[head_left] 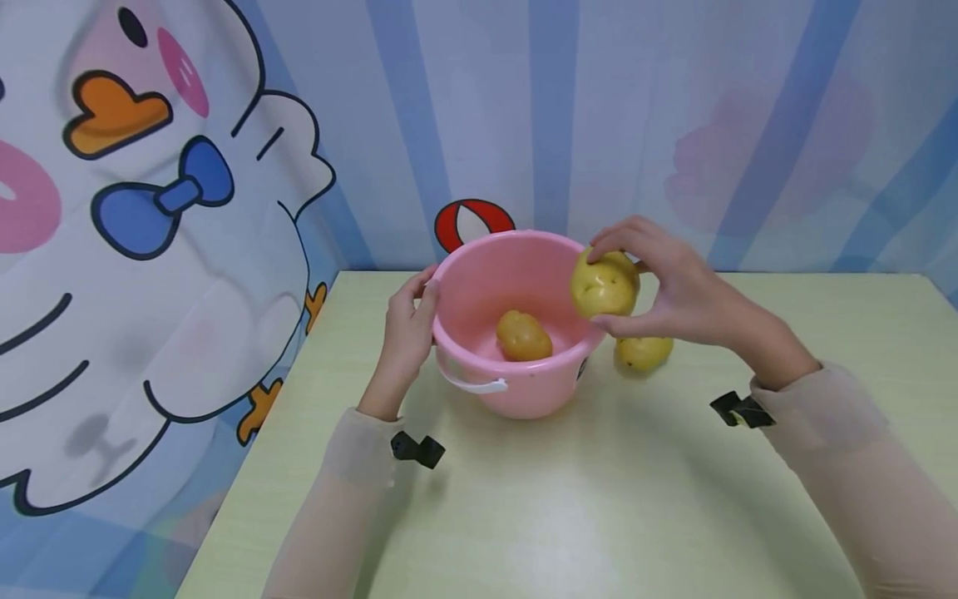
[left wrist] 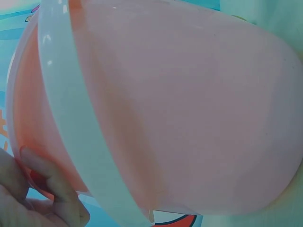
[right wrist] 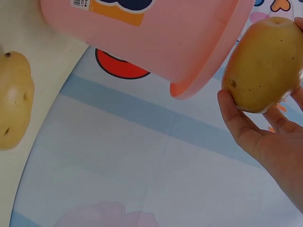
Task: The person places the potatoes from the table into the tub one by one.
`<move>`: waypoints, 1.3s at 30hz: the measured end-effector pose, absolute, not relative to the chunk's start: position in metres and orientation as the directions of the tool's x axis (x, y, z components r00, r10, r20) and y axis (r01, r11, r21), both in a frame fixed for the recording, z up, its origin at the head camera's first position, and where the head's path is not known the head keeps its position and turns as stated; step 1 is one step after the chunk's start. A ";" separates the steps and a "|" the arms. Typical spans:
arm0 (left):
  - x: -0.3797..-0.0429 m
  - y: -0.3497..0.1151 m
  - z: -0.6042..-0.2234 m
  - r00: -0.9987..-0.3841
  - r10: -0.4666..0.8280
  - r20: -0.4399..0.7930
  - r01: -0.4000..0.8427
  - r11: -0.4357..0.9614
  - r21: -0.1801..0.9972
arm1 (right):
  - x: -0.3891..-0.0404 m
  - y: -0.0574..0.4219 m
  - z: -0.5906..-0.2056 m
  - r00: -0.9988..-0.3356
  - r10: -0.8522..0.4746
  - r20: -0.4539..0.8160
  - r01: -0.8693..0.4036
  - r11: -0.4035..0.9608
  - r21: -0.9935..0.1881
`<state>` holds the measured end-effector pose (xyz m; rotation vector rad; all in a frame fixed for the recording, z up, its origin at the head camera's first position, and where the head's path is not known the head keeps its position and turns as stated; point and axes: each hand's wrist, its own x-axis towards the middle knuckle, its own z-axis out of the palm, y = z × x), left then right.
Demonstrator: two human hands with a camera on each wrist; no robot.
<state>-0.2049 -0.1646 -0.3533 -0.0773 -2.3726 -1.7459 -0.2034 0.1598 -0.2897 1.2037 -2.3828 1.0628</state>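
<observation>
Your right sleeve and left sleeve lie nearest the head camera, extended over the desk. Your left grip is narrow, pinching the left rim of the pink bucket. Your right grip holds a yellow potato, fingers over its top and thumb beneath. Location of the held potato: at the right side of the bucket's mouth, above rim level; the right wrist view shows it apart from the rim. A second potato lies inside the bucket. A third potato lies on the desk, just right of the bucket.

CAUTION: The held potato looks smooth and rounded; if your thumb shifts, it may slip out. If you release it at this position, it could strike the right rim and fall to the desk, because it is not fully over the mouth. Dropped from rim height, it could bruise against the second potato. If your left grip loosens, a knock on the rim may slide or tip the bucket.
</observation>
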 end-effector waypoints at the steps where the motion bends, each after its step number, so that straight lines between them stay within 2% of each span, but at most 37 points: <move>1: -0.205 -0.165 -0.353 -0.980 -0.071 0.187 0.157 0.304 0.940 | -0.204 0.158 -0.290 -0.618 -0.588 0.522 -0.781 0.381 -0.495; 11: -0.204 -0.165 -0.353 -0.978 -0.070 0.197 0.167 0.304 0.938 | -0.207 0.147 -0.294 -0.597 -0.620 0.509 -0.788 0.332 -0.519; 21: -0.205 -0.164 -0.353 -0.979 -0.068 0.193 0.165 0.297 0.940 | -0.208 0.152 -0.294 -0.577 -0.605 0.549 -0.790 0.242 -0.564; 39: -0.203 -0.164 -0.353 -0.979 -0.062 0.195 0.168 0.296 0.940 | -0.207 0.170 -0.303 -0.625 -0.577 0.526 -0.753 0.268 -0.601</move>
